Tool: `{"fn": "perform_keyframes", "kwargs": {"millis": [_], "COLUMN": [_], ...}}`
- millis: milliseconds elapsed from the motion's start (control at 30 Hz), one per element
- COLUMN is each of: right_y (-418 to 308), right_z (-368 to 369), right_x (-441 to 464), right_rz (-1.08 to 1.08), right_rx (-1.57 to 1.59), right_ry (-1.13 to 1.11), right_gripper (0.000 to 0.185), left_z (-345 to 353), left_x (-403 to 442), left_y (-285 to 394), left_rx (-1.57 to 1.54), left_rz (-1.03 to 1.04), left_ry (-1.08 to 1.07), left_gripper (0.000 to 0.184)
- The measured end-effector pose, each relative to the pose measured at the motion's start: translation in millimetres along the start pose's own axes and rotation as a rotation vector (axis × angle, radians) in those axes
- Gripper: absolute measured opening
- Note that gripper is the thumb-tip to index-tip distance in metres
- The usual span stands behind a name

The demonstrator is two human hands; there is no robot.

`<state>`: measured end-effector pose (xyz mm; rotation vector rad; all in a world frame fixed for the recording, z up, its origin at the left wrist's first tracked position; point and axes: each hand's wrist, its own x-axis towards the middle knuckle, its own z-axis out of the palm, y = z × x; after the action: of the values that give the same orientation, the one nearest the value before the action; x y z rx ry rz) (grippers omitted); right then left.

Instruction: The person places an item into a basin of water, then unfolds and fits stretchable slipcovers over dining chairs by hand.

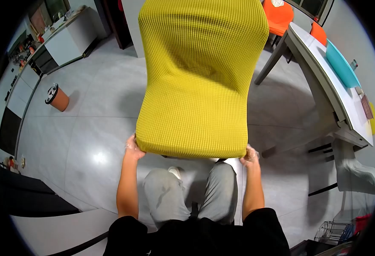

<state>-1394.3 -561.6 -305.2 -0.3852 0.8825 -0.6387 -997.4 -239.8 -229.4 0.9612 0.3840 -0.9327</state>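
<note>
A chair in a ribbed yellow-green cover (196,111) faces me, its seat in front of my knees and its backrest at the top of the view. At the seat's front left corner, my left hand (134,147) has its fingers closed on the cover's lower edge. The front right corner is gripped the same way by my right hand (250,156). Some fingertips are hidden under the edge. Something thin and clear, like plastic, covers both hands. The cover lies fairly smooth on the seat, with creases across the backrest.
A white table (324,72) with a turquoise basin (341,64) stands at the right. Below it is a light-covered chair (354,173). Orange chairs (278,19) are behind. A brown bin (58,99) stands on the left floor, near white cabinets (65,45).
</note>
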Motion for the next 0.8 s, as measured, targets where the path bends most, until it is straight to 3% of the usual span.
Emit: {"fn": "perform_keyframes", "kwargs": {"millis": [33,133,233,300,367,433,467,500,567,633,700,767,800], "right_y": [11.4,-4.6,-29.9,-16.7,-8.0,-19.8,-23.0,-36.1,-65.8,-83.6,-89.0,-88.6,-87.0], "right_z": [-7.4,-1.3,30.8,18.7,31.2,-12.3,-27.8,-8.4,24.6,32.2,75.5,154.0,180.4], "right_x": [20.3,55.9,22.0,30.2,21.2,62.2,77.1,46.6,-5.6,-14.3,-11.1,-39.5,-38.0], "right_rz": [0.010,0.070,-0.005,0.005,0.000,-0.019,-0.026,-0.199,-0.429,-0.715,-1.123,-1.063,-1.090], "right_rx": [0.077,-0.014,0.046,0.000,0.010,-0.052,-0.084,-0.203,-0.520,-0.597,-0.685,-0.853,-1.027], "right_ry": [-0.028,-0.022,-0.054,0.067,0.108,0.069,0.050,0.262,0.532,0.528,0.452,0.398,0.377], "right_gripper": [0.023,0.023,0.023,0.021,0.020,0.017,0.016,0.011,0.019,0.039,0.053,0.065,0.075], "left_z": [2.9,0.1,-2.4,-21.6,-56.9,-88.0,-89.9,-91.8,-8.4,70.5,122.0,171.6,189.8], "left_x": [13.2,47.8,59.7,84.9,149.9,212.3,227.5,242.4,142.3,59.8,31.4,11.9,20.4], "left_y": [0.4,20.8,29.3,6.9,-25.5,-19.5,11.3,42.0,72.9,94.3,90.2,71.3,63.2], "left_rx": [0.024,0.077,0.008,0.008,0.181,0.452,0.545,0.618,0.968,1.053,1.216,1.242,1.264], "left_rz": [-0.003,0.041,0.052,0.080,0.245,0.354,0.267,0.162,0.791,1.171,1.620,1.684,1.603], "left_ry": [0.075,-0.170,-0.159,-0.182,-0.278,-0.221,-0.040,0.129,0.424,0.427,0.324,0.203,0.187], "left_gripper": [0.037,0.039,0.040,0.041,0.043,0.044,0.042,0.040,0.026,0.031,0.045,0.062,0.076]}}
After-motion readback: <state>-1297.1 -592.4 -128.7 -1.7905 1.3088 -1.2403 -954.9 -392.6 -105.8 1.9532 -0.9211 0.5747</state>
